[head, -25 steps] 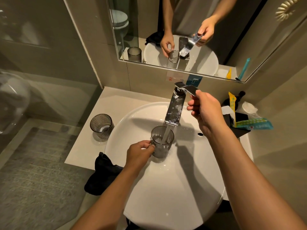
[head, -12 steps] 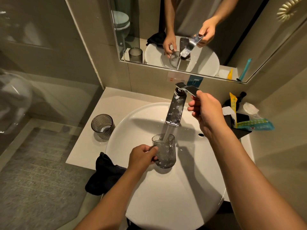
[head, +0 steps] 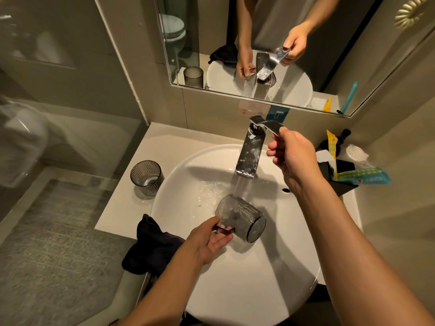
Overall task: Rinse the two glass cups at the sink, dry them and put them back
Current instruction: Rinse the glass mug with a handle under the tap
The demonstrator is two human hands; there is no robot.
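My left hand (head: 207,241) grips a smoky ribbed glass cup (head: 240,218) over the white sink basin (head: 235,290). The cup is tipped on its side, mouth away from me and base toward me, and water spills from it into the basin. The chrome faucet (head: 249,156) runs a stream onto the cup's rim. My right hand (head: 292,156) holds the faucet's lever handle (head: 270,125). The second glass cup (head: 147,178) stands upright on the counter left of the basin.
A dark cloth (head: 150,245) hangs over the counter's front edge, left of my left arm. Toiletry packets and a black holder (head: 339,165) crowd the counter at the right. A mirror (head: 259,43) hangs above the faucet; a glass shower partition stands at the left.
My left hand has tipped the cup from upright under the stream onto its side, and water now pours out into the basin. My right hand stays on the lever.
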